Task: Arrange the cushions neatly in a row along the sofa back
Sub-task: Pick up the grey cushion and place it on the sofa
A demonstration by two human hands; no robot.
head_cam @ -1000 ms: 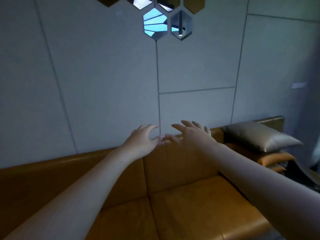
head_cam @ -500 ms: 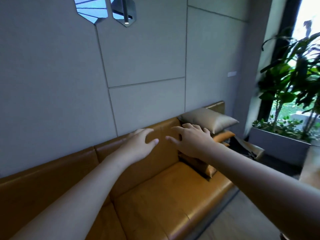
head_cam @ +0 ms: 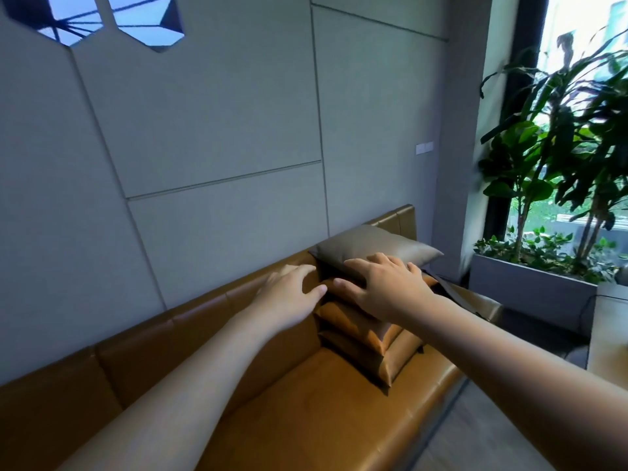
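Note:
Several cushions lie stacked flat at the far right end of a tan leather sofa (head_cam: 323,409). A grey-beige cushion (head_cam: 370,246) tops the pile, with orange-brown cushions (head_cam: 360,329) under it. My right hand (head_cam: 387,283) hovers over the near edge of the stack, fingers spread, holding nothing. My left hand (head_cam: 289,294) is stretched out just left of the pile, in front of the sofa back (head_cam: 204,321), fingers apart and empty. Whether either hand touches a cushion I cannot tell.
A grey panelled wall (head_cam: 210,130) rises behind the sofa. A grey planter (head_cam: 530,287) with tall leafy plants (head_cam: 564,158) stands by the window at the right. A low table edge (head_cam: 608,321) shows at the far right. Light wood floor (head_cam: 475,436) runs along the sofa front.
My view has swung right and moved closer to the sofa's end. Both hands have advanced from the sofa back toward the cushion stack, the right hand now over it.

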